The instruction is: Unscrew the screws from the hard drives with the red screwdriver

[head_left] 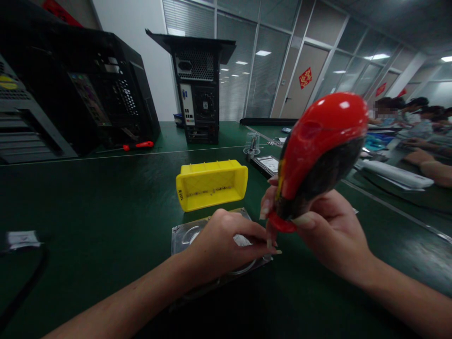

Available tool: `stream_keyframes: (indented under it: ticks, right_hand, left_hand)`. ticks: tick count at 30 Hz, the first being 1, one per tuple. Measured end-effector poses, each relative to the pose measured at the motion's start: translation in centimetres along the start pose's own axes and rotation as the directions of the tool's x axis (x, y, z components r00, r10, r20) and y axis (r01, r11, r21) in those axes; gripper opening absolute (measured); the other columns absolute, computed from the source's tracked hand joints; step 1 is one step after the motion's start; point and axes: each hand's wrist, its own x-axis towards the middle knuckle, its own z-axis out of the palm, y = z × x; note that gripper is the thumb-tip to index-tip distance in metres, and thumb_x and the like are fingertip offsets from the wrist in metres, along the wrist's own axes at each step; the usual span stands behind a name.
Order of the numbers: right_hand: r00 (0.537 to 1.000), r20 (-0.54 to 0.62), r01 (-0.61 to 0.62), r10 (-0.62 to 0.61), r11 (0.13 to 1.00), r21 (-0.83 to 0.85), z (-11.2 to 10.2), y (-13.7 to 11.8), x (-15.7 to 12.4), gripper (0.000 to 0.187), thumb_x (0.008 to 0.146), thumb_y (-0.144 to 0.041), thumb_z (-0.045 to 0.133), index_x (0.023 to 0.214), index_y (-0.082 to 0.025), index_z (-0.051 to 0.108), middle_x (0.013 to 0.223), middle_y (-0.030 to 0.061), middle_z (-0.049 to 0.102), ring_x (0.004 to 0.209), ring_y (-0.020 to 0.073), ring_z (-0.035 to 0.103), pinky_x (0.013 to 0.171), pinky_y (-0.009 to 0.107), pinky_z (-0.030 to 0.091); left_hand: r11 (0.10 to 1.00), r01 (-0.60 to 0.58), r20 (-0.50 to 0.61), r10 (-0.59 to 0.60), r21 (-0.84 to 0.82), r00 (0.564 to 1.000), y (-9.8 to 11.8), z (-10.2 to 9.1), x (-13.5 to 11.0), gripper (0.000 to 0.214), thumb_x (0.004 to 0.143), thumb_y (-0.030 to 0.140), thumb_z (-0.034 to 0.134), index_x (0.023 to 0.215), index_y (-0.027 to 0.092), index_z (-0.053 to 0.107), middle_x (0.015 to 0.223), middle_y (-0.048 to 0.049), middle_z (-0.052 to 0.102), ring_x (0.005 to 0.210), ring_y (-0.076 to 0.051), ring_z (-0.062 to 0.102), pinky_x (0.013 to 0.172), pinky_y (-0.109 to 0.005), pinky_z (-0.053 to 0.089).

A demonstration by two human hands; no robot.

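My right hand (339,230) grips a thick screwdriver (319,146) with a glossy red and black handle, its butt end raised toward me and its blade end pointing down. Beneath my left hand (222,242) lies a hard drive (181,238) with a silvery face, partly covered by that hand. My left thumb and fingertips are pinched together at the drive's right corner, close to the screwdriver's lower end. What they pinch, if anything, is too small to make out. The screwdriver's tip is hidden behind fingers. Just beyond the drive sits a yellow bin (244,181) with small screws inside.
Black computer cases (141,89) stand at the back left, and another computer tower (203,113) at the back middle. A red-handled screwdriver (139,145) lies by them. Behind my right hand are a second hard drive (266,165) and a clear cup (252,143). Other people sit far right.
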Motion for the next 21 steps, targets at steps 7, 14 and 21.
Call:
stream_keyframes:
  ticks: [7,14,21]
  right_hand:
    - [1.0,-0.007,-0.01,0.01,1.0,0.0,0.05,-0.1,0.2,0.022,0.081,-0.034,0.065,0.102,-0.029,0.062,0.094,0.0004,0.062,0.087,0.0158,0.061,0.075,0.027,0.055]
    - [0.995,0.095,-0.049,0.033,0.985,0.168,0.38,-0.64,0.45,0.02,0.083,-0.021,0.063,0.102,-0.028,0.06,0.088,-0.0036,0.065,0.077,0.0077,0.063,0.072,0.015,0.054]
    - [0.991,0.128,-0.059,0.039,0.986,0.155,0.37,-0.47,0.54,0.024,0.085,-0.021,0.061,0.106,-0.03,0.056,0.088,-0.0023,0.066,0.082,0.0136,0.065,0.075,0.026,0.056]
  left_hand:
    - [0.999,-0.037,-0.036,0.037,0.001,0.999,-0.19,0.22,-0.15,0.008,0.076,0.018,0.073,0.083,0.016,0.071,0.078,-0.0002,0.073,0.069,-0.013,0.067,0.069,-0.021,0.049]
    - [0.997,-0.072,-0.073,0.073,0.016,0.995,-0.4,0.25,-0.22,0.012,0.073,0.017,0.075,0.083,0.014,0.07,0.077,-0.0013,0.073,0.066,-0.013,0.067,0.064,-0.021,0.049]
    - [0.995,-0.075,-0.07,0.079,0.06,0.994,-0.35,0.12,-0.19,0.01,0.072,0.019,0.075,0.081,0.016,0.071,0.072,0.0011,0.071,0.06,-0.01,0.065,0.057,-0.019,0.047]
